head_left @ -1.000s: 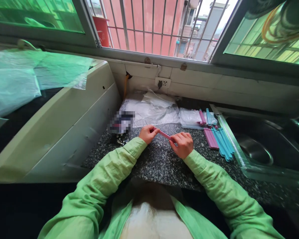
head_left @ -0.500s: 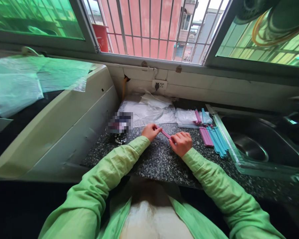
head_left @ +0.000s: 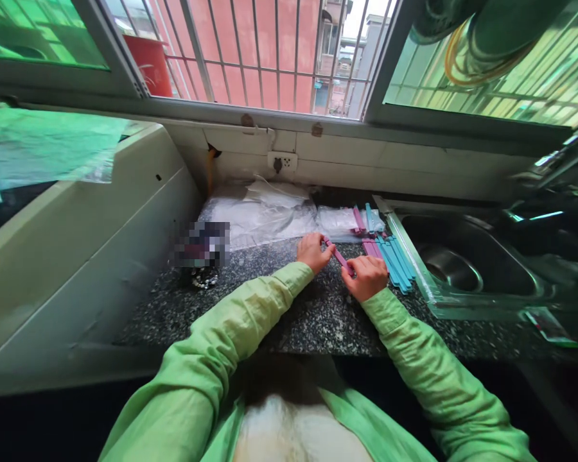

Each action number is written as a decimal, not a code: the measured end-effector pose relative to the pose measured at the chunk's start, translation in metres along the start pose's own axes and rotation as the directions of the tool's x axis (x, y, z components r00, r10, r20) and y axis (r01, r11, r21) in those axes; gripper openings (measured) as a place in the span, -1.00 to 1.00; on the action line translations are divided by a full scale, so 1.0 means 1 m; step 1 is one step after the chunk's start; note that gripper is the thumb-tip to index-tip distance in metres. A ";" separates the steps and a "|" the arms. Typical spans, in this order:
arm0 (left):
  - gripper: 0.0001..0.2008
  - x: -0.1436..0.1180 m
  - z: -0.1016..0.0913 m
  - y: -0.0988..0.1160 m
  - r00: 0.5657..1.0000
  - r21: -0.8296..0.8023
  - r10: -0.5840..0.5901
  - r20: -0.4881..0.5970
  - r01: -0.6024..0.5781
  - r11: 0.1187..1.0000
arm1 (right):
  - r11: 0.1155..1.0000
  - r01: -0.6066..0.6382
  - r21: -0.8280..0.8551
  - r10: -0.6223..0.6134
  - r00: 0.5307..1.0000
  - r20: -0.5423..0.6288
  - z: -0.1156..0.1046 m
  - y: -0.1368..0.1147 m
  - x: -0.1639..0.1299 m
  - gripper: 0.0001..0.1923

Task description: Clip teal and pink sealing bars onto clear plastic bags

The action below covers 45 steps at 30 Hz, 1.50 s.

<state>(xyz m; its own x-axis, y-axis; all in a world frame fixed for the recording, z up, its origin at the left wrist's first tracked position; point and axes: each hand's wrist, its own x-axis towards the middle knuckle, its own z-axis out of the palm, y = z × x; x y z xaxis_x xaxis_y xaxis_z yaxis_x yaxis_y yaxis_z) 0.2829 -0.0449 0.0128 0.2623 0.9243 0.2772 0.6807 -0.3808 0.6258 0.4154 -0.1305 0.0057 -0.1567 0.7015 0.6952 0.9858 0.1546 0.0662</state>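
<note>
A slim pink bag sealing clip [head_left: 340,256] slants between my two hands above the speckled counter. My left hand [head_left: 315,251] pinches its upper end between thumb and fingers. Curled round the lower end is my right hand [head_left: 366,276], whose fingers hide that part. Just beyond my right hand, several blue clips [head_left: 395,263] lie side by side, with pink clips [head_left: 373,247] at their left. Behind them, clear plastic packets [head_left: 340,221] have a pink and a blue clip on top.
Clear plastic sheeting [head_left: 260,215] covers the back of the counter, below a wall socket [head_left: 282,162]. A sink [head_left: 462,263] is set in at the right. At the left stands a pale appliance side [head_left: 139,212], near a blurred-out item [head_left: 202,244].
The view has swung to the right. Both hands have shifted right across the counter, closer to the loose clips, still holding the pink clip, which now slants more steeply.
</note>
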 end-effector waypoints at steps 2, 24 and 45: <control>-0.75 0.002 0.008 0.011 1.000 0.032 0.016 0.014 -0.017 0.999 | 0.999 -0.030 -0.030 0.030 0.999 -0.013 -0.002 0.008 -0.004 -0.88; -0.61 0.013 0.070 0.056 0.937 0.201 0.257 0.239 -0.306 0.930 | 0.966 -0.138 -0.219 0.167 0.979 0.119 -0.021 0.050 -0.037 -0.83; -0.59 0.041 0.091 0.070 0.914 0.135 0.340 0.222 -0.375 0.917 | 0.928 -0.228 -0.294 0.287 0.941 0.178 -0.010 0.070 -0.024 -0.82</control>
<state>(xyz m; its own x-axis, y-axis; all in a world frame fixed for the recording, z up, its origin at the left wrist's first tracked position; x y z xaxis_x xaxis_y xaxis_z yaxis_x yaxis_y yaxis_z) 0.4038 -0.0313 0.0020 0.6231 0.7204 0.3045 0.6187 -0.6922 0.3715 0.4889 -0.1437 0.0008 0.1250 0.8287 0.5456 0.9687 -0.2208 0.1135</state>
